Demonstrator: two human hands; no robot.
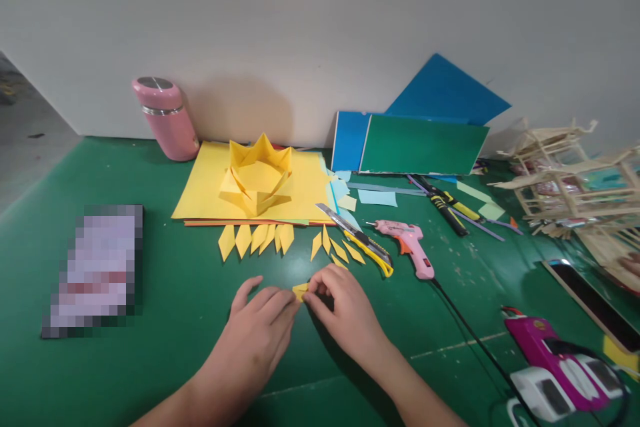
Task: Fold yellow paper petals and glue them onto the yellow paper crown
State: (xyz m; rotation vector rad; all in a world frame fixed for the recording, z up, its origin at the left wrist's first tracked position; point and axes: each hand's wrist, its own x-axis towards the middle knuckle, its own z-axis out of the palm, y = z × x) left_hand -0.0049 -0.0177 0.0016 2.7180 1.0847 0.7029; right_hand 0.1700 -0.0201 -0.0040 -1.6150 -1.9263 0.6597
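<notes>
Both my hands meet low in the middle of the green table [165, 307] over a small piece of yellow paper [300, 291]. My left hand [263, 333] lies with fingers together, their tips pressing the paper's left side. My right hand [340, 303] has its fingers curled, pinching the paper's right edge. Just beyond them lie several folded yellow paper points in a row [257, 238] and a second group [337, 248]. Farther back a folded yellow paper crown-like form [257, 180] sits on a stack of yellow sheets [210, 183].
A pink flask [165, 119] stands at the back left by the wall. A yellow utility knife [357, 239], pink glue gun [407, 247] with its cord, blue and green card sheets [420, 143], a stick model [575, 180], a phone [590, 303] and a magenta device [550, 357] fill the right.
</notes>
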